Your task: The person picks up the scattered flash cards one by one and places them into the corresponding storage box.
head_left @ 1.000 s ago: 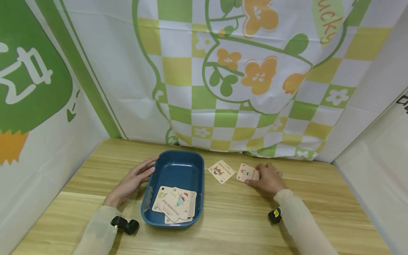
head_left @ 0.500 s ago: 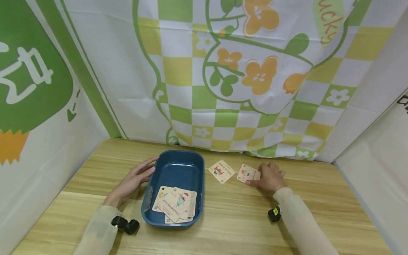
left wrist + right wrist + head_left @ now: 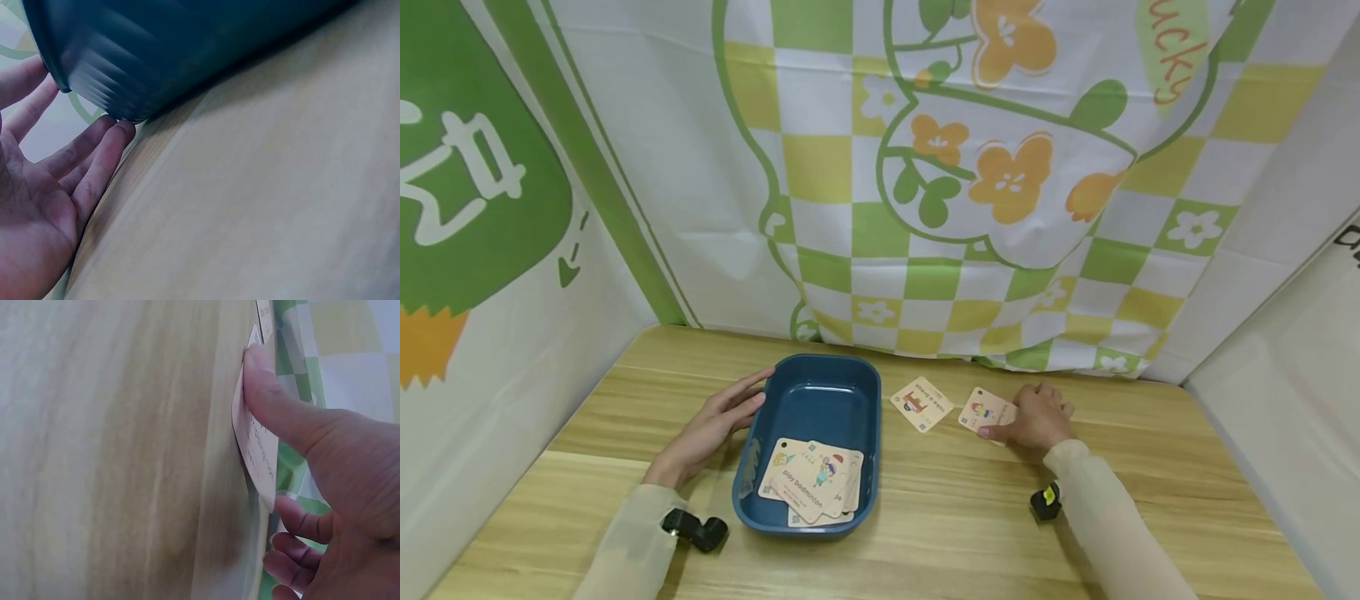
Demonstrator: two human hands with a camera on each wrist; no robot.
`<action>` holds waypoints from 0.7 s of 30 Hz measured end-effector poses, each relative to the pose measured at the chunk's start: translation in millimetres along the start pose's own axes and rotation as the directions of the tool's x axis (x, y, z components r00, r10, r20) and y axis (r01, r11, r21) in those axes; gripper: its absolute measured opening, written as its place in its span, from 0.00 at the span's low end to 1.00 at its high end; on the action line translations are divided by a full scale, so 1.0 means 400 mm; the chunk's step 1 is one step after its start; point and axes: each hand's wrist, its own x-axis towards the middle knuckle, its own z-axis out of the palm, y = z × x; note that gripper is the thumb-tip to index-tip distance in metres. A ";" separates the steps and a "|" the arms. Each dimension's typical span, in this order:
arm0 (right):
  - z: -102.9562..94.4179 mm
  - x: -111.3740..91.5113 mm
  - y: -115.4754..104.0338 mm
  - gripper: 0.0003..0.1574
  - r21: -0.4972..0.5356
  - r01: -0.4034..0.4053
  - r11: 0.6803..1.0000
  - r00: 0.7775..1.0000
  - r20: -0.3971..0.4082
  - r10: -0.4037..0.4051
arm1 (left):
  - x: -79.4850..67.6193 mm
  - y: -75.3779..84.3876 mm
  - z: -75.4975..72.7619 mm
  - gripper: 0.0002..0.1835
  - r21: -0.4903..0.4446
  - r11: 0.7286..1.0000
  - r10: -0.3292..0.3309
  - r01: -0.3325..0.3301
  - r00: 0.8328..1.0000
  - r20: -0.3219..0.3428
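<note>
A blue plastic tray [image 3: 822, 412] stands on the wooden table, and my left hand [image 3: 715, 427] rests against its left side with fingers extended. In the left wrist view, fingertips touch the outside of the tray [image 3: 187, 44], some near the rim and others low by the base. Farther right, my right hand [image 3: 1039, 421] holds a small illustrated card [image 3: 979, 408] by its right end. The right wrist view shows the thumb flat on the face of this card [image 3: 257, 447], whose near edge tilts up from the table, with a fingertip at its corner.
Another card [image 3: 921, 403], printed "take a break", lies between the tray and the held card. Several cards [image 3: 820, 479] overlap inside the tray's near end, "play badminton" on top. A checked floral cloth [image 3: 880, 275] hangs along the table's back edge.
My right hand has shifted slightly to the right, and the card under its thumb has slid a little that way too. The left hand and the tray stay in place.
</note>
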 end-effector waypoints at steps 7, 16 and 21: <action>0.002 0.001 0.012 0.53 0.042 -0.039 0.998 0.999 -0.007 0.040 | 0.000 0.003 0.002 0.30 -0.004 1.000 0.006 -0.006 1.000 0.002; -0.009 -0.006 0.013 0.46 0.101 -0.034 0.994 0.999 0.025 0.032 | 0.000 0.004 0.003 0.30 -0.008 1.000 -0.002 0.002 1.000 -0.004; -0.013 -0.014 0.015 0.42 0.103 -0.026 0.994 0.999 0.035 0.022 | 0.001 0.002 0.002 0.30 -0.005 1.000 0.003 -0.003 1.000 -0.004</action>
